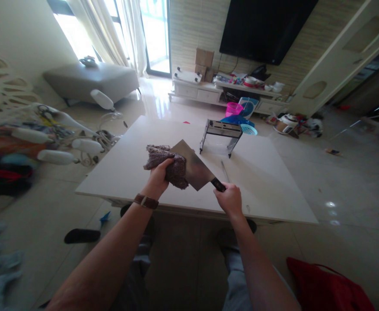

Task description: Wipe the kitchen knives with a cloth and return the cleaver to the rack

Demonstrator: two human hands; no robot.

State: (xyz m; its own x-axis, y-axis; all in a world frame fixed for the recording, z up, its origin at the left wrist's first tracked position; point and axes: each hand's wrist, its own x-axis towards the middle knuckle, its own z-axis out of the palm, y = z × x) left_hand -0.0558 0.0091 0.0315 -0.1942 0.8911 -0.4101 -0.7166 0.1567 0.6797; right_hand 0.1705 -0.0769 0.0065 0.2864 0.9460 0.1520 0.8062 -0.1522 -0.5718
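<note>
Right hand (230, 198), just right of centre: fingers closed round the black handle of a cleaver (198, 169). The broad blade slants up and left over the counter (121, 175), clear of its top.

Left hand (159, 176), near centre: fingers gripping a bunched, mottled purple-brown cloth (158, 156), which meets the left part of the blade; how far it wraps behind is hidden. Brown band (146, 201) on the left wrist.

On the counter, above and right of the blade: a black-framed stand (223, 127) on legs. Below it, a thin rod (224, 171) lies flat.

Containers, upper right of centre: pink openwork basket (234, 109), contents not discernible; light-blue basket (249, 129), partly hidden by the counter's far edge. Brown cardboard boxes (204, 57) stacked by the wall, upper centre. Markings on the goods along the low white cabinet (207, 95) too small to read.
</note>
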